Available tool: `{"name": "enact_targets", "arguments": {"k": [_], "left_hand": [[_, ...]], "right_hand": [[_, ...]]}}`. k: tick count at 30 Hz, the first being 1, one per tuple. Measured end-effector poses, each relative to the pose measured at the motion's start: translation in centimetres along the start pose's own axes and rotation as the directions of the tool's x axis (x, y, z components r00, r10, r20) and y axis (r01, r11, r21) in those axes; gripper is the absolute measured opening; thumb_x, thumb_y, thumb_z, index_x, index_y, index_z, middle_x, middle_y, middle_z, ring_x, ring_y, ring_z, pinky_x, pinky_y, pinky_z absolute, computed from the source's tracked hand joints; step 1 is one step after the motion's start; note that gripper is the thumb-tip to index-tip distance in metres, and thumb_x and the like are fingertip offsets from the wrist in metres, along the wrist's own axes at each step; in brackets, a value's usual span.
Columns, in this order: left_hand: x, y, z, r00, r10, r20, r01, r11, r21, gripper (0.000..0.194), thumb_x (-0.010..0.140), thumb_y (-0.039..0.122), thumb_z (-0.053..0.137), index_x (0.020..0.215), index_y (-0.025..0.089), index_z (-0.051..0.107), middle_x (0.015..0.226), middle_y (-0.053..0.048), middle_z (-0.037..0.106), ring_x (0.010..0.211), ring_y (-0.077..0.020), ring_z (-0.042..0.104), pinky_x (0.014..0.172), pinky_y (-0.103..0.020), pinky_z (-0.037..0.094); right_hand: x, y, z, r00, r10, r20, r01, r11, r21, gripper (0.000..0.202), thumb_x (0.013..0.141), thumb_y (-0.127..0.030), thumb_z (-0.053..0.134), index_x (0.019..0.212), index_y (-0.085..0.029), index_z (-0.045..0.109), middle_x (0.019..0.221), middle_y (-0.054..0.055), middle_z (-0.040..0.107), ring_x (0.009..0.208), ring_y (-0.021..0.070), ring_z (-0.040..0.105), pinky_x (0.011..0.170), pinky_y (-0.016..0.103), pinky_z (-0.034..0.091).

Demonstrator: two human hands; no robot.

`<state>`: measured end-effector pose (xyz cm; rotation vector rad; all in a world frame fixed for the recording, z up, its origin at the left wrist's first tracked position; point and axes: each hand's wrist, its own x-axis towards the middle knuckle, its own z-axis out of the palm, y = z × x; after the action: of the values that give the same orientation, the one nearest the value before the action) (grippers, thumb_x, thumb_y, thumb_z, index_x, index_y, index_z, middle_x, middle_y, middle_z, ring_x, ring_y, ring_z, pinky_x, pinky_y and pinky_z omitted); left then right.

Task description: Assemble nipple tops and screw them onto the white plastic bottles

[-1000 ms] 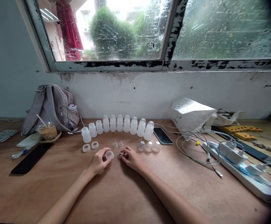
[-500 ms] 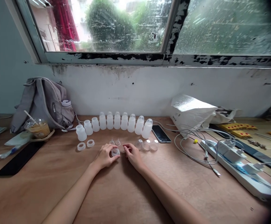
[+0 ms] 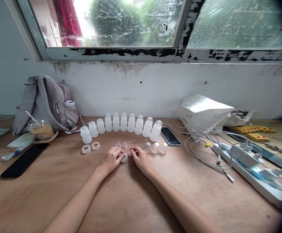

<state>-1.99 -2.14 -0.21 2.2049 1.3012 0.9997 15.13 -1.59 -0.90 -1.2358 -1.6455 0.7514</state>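
left hand (image 3: 112, 159) palm-down on bench (image 3: 131, 200), fingers curled around small translucent ring cap (image 3: 124, 157) | right hand (image 3: 140, 158) just beside, fingertips bent, possibly empty | cap lying before row of white bottles (image 3: 123, 124)

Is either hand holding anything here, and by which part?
The left hand grips a small white ring by its rim, against the table. The right hand looks empty.

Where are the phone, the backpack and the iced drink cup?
phone (image 3: 170, 136): head view, middle of its dark screen.
backpack (image 3: 46, 97): head view, grey front panel.
iced drink cup (image 3: 41, 131): head view, clear side wall.
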Motion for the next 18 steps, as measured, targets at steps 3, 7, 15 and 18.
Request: {"name": "enact_targets", "arguments": {"k": [3, 7, 15, 18], "left_hand": [[-0.1, 0.4, 0.1, 0.997, -0.059, -0.046, 0.057, 0.997, -0.047, 0.02, 0.084, 0.032, 0.044, 0.077, 0.019, 0.057, 0.074, -0.002, 0.059, 0.074, -0.0178, 0.053, 0.072, -0.03, 0.04], [-0.5, 1.1, 0.4, 0.987, -0.148, -0.064, 0.136, 0.977, -0.165, 0.023, 0.087, 0.033, 0.038, 0.079, 0.019, 0.054, 0.065, 0.001, 0.057, 0.058, -0.0132, 0.053, 0.058, -0.024, 0.041], [-0.8, 1.9, 0.8, 0.961, -0.259, -0.093, 0.216, 0.919, -0.329, 0.03, 0.087, 0.04, 0.033, 0.088, 0.017, 0.053, 0.066, -0.001, 0.063, 0.056, -0.0138, 0.059, 0.051, -0.022, 0.045], [-0.9, 2.2, 0.7, 0.968, -0.237, -0.085, 0.196, 0.922, -0.334, 0.024, 0.082, 0.039, 0.045, 0.085, 0.018, 0.056, 0.074, -0.003, 0.066, 0.064, -0.0144, 0.062, 0.059, -0.022, 0.047]], "right_hand": [[-0.3, -0.5, -0.2, 0.999, -0.032, 0.036, 0.031, 0.999, 0.008, 0.019, 0.074, -0.017, 0.045, 0.085, -0.017, 0.061, 0.074, 0.003, 0.06, 0.053, 0.0115, 0.051, 0.054, 0.025, 0.043], [-1.2, -1.4, 0.0, 0.982, -0.104, 0.156, 0.089, 0.991, 0.105, 0.025, 0.07, -0.013, 0.05, 0.093, -0.019, 0.06, 0.088, 0.002, 0.06, 0.063, 0.011, 0.053, 0.058, 0.023, 0.044], [-2.0, -1.5, 1.0, 0.996, 0.038, 0.081, -0.055, 0.973, 0.225, 0.017, 0.078, -0.033, 0.052, 0.081, -0.017, 0.056, 0.067, 0.0, 0.058, 0.05, 0.0107, 0.05, 0.045, 0.022, 0.041], [-1.9, -1.3, 1.1, 0.996, 0.082, 0.031, -0.086, 0.97, 0.226, 0.019, 0.078, -0.036, 0.053, 0.079, -0.018, 0.054, 0.064, -0.001, 0.057, 0.045, 0.0097, 0.048, 0.042, 0.022, 0.04]]}}
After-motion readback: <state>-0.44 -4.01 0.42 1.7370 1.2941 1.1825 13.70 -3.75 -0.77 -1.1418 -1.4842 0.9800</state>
